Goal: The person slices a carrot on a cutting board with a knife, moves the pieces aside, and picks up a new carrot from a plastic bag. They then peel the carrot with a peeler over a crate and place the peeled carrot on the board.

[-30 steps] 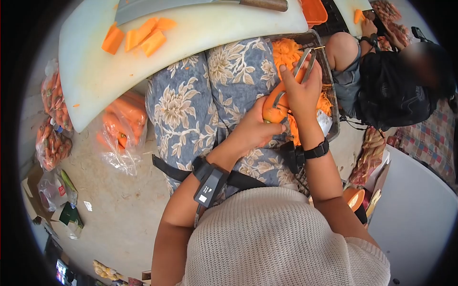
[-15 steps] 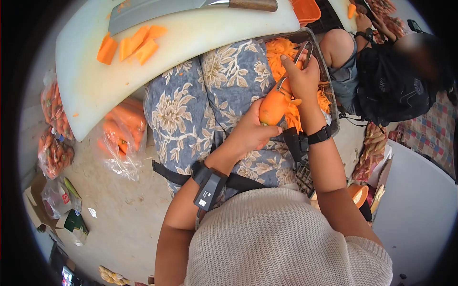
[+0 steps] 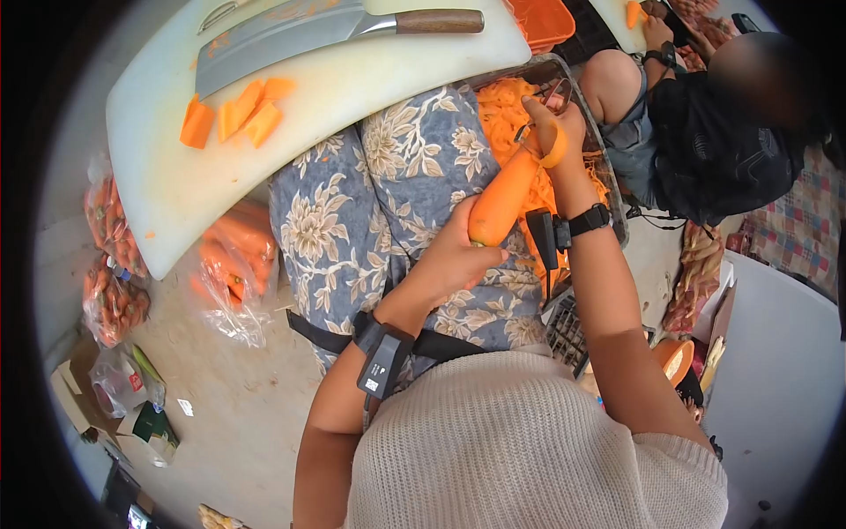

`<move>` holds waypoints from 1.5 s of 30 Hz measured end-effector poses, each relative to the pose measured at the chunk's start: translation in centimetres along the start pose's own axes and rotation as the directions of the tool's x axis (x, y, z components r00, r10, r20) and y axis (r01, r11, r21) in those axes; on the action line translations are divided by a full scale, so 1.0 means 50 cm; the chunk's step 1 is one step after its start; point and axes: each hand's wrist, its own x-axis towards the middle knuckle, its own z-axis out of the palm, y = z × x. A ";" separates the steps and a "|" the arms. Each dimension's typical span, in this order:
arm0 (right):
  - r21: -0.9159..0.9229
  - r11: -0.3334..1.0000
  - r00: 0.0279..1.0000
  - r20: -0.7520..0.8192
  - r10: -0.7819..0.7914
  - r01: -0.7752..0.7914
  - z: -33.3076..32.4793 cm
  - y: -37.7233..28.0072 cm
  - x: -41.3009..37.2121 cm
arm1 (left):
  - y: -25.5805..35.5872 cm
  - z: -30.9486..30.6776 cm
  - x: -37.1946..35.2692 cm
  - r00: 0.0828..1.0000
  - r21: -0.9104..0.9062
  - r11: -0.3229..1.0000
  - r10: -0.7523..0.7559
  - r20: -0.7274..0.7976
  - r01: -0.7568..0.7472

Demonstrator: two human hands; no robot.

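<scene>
My left hand (image 3: pixel 454 256) is wrapped round the stem end of a large carrot (image 3: pixel 502 204), which points up and to the right. My right hand (image 3: pixel 560 132) grips a peeler (image 3: pixel 523 132) at the carrot's far end. A strip of peel (image 3: pixel 554 150) curls beside the peeler's blade, over my right hand. Beneath both hands, a dark crate (image 3: pixel 614 189) holds a heap of orange peelings (image 3: pixel 504 115). My fingers hide part of the peeler's handle.
A cleaver (image 3: pixel 282 40) and several carrot pieces (image 3: pixel 251 110) lie on the white cutting board (image 3: pixel 167 167) ahead and left. Bagged carrots (image 3: pixel 233 251) rest on the floor at left. Another person (image 3: pixel 731 132) sits close on the right. An orange basket (image 3: pixel 545 25) stands beyond the board.
The peeler has moved along the carrot toward its far end, and a longer peel strip now hangs by my right hand. My left hand keeps its hold. The view has shifted slightly.
</scene>
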 end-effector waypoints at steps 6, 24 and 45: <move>0.023 0.993 0.993 -0.009 0.114 -0.113 0.016 0.016 0.021 | 0.006 0.001 -0.001 1.000 -0.015 1.000 0.001 -0.006 -0.001; 0.171 0.890 0.890 0.263 0.372 -0.423 -0.003 0.031 0.069 | 0.003 0.009 -0.009 1.000 0.031 0.999 -0.015 -0.012 0.015; 0.275 0.818 0.847 0.336 0.412 -0.506 -0.015 0.029 0.062 | -0.009 0.003 -0.012 1.000 -0.005 1.000 0.012 0.008 -0.012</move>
